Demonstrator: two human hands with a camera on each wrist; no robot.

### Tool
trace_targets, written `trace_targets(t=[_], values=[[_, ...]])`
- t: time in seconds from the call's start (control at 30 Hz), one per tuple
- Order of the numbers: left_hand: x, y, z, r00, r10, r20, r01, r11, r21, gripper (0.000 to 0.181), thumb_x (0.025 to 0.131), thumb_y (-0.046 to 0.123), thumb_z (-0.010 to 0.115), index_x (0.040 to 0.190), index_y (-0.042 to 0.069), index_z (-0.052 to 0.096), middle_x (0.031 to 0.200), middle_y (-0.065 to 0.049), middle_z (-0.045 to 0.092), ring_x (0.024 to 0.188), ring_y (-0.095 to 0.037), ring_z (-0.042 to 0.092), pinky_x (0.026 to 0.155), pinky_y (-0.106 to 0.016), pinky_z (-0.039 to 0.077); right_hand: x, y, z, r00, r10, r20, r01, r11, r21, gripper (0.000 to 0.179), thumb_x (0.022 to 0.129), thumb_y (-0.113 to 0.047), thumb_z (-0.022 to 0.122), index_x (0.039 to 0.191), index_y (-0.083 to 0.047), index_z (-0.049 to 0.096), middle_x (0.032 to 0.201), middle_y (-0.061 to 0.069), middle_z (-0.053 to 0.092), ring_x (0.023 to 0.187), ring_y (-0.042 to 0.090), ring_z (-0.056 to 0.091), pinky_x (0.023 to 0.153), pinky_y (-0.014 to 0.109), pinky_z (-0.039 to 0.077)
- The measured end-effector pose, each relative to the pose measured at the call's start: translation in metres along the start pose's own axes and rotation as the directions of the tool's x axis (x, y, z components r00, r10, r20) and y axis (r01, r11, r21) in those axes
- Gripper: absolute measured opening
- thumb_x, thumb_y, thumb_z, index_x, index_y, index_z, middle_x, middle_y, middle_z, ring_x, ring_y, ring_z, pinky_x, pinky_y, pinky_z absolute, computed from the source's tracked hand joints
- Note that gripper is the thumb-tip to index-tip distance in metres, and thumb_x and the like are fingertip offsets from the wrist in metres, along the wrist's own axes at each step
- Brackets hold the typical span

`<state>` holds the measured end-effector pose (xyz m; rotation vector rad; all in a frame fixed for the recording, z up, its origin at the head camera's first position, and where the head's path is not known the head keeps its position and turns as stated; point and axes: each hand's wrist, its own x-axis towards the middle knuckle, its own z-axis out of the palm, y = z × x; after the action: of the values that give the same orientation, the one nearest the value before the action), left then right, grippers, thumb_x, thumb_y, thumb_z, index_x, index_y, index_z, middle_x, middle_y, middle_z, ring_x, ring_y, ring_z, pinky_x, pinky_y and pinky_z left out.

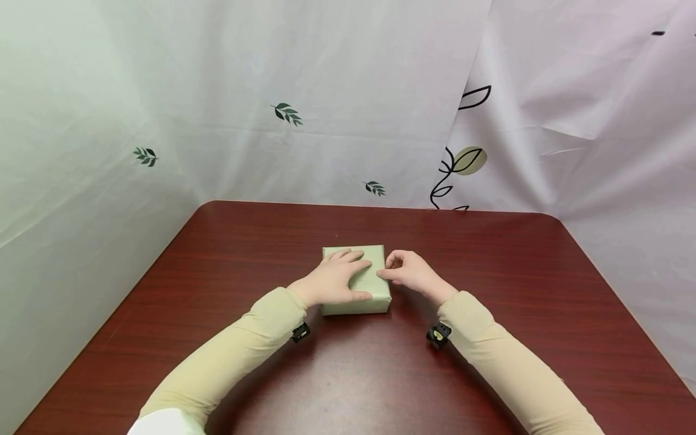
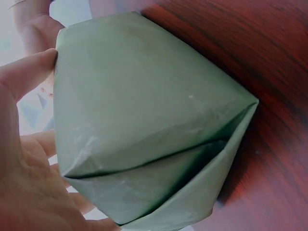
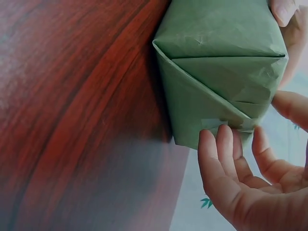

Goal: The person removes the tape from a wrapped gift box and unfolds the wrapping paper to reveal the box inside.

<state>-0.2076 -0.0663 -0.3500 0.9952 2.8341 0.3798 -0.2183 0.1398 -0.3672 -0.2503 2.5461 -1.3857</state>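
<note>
A box wrapped in pale green paper [image 1: 372, 285] lies on the table, its near side and top showing. Across its top rests my left hand [image 1: 331, 282], fingers spread, the thumb by the near edge. My right hand [image 1: 415, 272] is at the box's right end. In the right wrist view its bent fingertips touch the folded end flap [image 3: 202, 98], beside a strip of clear tape [image 3: 214, 123], while the thumb [image 3: 291, 107] meets the top edge. The left wrist view shows the other end, with its triangular paper fold [image 2: 149, 180] standing slightly apart from the box.
The dark red wooden table [image 1: 244, 241] stretches around the box on all sides. Pale curtains with leaf prints [image 1: 337, 72] hang behind and beside it. A small black camera sits at each wrist, the right one [image 1: 438, 335] close above the tabletop.
</note>
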Motion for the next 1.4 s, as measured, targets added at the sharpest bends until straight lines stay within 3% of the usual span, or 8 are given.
trace_targets(t=[0.43, 0.87, 1.07, 1.23, 1.4], values=[[0.000, -0.001, 0.001, 1.000, 0.012, -0.016, -0.011, 1.000, 0.022, 0.070, 0.082, 0.051, 0.066, 0.139, 0.014, 0.048, 0.146, -0.014, 0.041, 0.137, -0.037, 0.032, 0.110, -0.056, 0.025, 0.002, 0.002, 0.001, 1.000, -0.011, -0.029, 0.010, 0.998, -0.055, 0.015, 0.086, -0.017, 0.065, 0.085, -0.004, 0.057, 0.078, 0.004, 0.058, 0.071, 0.014, 0.060, 0.066, 0.026, 0.052], [-0.001, 0.000, -0.002, 1.000, 0.019, 0.007, -0.020, 0.999, 0.029, 0.068, 0.085, 0.050, 0.063, 0.139, 0.013, 0.047, 0.147, -0.015, 0.039, 0.137, -0.039, 0.031, 0.109, -0.057, 0.026, -0.002, -0.002, 0.001, 0.996, -0.054, -0.071, 0.044, 0.989, -0.138, 0.015, 0.083, -0.016, 0.064, 0.071, -0.007, 0.062, 0.063, -0.001, 0.057, 0.060, 0.013, 0.056, 0.057, 0.024, 0.042], [0.003, 0.000, -0.004, 0.996, 0.078, 0.038, -0.082, 0.989, 0.124, 0.057, 0.093, 0.045, 0.054, 0.138, 0.011, 0.047, 0.144, -0.016, 0.041, 0.134, -0.033, 0.038, 0.109, -0.050, 0.031, 0.000, 0.006, -0.001, 0.999, -0.027, -0.037, 0.027, 1.000, 0.002, 0.014, 0.085, -0.010, 0.061, 0.077, 0.000, 0.065, 0.078, 0.003, 0.063, 0.074, 0.013, 0.063, 0.070, 0.027, 0.054], [0.008, 0.001, -0.009, 0.986, 0.158, 0.060, -0.165, 0.977, 0.132, 0.053, 0.093, 0.037, 0.059, 0.135, 0.008, 0.049, 0.139, -0.018, 0.044, 0.129, -0.029, 0.045, 0.107, -0.044, 0.035, 0.001, 0.016, -0.004, 1.000, -0.004, 0.010, 0.002, 0.987, 0.163, 0.015, 0.085, -0.009, 0.060, 0.083, 0.004, 0.067, 0.088, 0.007, 0.067, 0.084, 0.012, 0.064, 0.081, 0.033, 0.055], [0.012, 0.005, -0.012, 0.977, 0.132, 0.169, -0.159, 0.975, 0.155, 0.061, 0.092, 0.046, 0.055, 0.143, 0.015, 0.041, 0.150, -0.011, 0.034, 0.139, -0.025, 0.033, 0.109, -0.050, 0.030, 0.002, 0.023, -0.006, 0.999, -0.009, 0.042, -0.005, 0.950, 0.314, 0.015, 0.086, -0.006, 0.059, 0.086, 0.007, 0.065, 0.087, 0.007, 0.069, 0.080, 0.011, 0.066, 0.082, 0.033, 0.055]])
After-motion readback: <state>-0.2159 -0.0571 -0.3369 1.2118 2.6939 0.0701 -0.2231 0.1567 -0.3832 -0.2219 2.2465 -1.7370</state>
